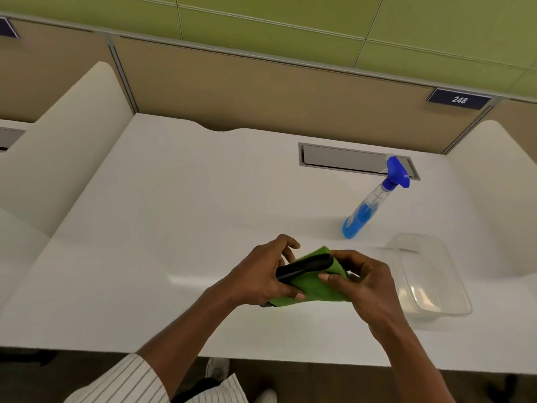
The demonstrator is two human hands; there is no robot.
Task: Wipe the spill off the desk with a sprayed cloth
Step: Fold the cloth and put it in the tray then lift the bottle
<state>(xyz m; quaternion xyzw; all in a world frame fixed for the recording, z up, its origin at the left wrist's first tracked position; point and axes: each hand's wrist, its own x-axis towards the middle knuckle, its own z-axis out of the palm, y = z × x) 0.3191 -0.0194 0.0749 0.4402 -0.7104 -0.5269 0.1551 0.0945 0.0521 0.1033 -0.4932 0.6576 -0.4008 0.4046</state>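
Note:
A folded green cloth point(312, 282) with a black edge is held just above the white desk point(174, 228), near its front middle. My left hand point(261, 274) grips the cloth's left side, thumb underneath. My right hand point(363, 280) pinches its right side. A clear spray bottle point(369, 205) with blue liquid and a blue trigger head stands upright behind and to the right of my hands. A faint wet sheen shows on the desk to the left of the cloth.
A clear plastic tub point(453, 298) sits at the right, close to my right hand. A grey cable hatch point(343, 158) lies in the desk behind the bottle. White dividers rise on both sides, a tan panel with a "248" sign at the back.

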